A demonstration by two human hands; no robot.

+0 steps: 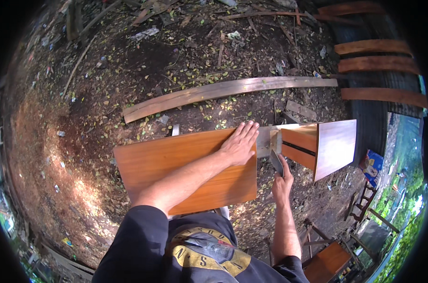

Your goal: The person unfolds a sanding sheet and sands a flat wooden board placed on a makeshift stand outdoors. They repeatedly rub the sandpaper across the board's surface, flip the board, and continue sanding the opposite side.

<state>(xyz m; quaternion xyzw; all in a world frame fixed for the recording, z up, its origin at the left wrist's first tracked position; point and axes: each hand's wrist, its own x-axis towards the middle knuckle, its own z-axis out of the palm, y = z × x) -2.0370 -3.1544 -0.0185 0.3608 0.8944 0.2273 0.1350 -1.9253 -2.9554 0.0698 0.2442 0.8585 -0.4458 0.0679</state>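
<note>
My left hand [239, 145] lies flat near the right end of a varnished orange-brown wooden panel [185, 174], fingers stretched out over its far edge. In my right hand [282, 184] is a thin, flat grey piece [276, 163], gripped just beyond the panel's right edge; its exact kind cannot be made out. Right of it stands a wooden drawer [299, 145] with a dark slide rail along its side and a broad, shiny front [335, 148]. Both the panel and the drawer rest on a narrow greyish board [265, 141], mostly hidden by the panel.
Beyond the panel a long plank [223, 93] spans the leaf-strewn dirt ground. Several reddish-brown boards [379, 64] lie on dark corrugated sheets at the far right. A blue package [372, 166] is at the right, and another wooden piece [328, 264] stands at the lower right.
</note>
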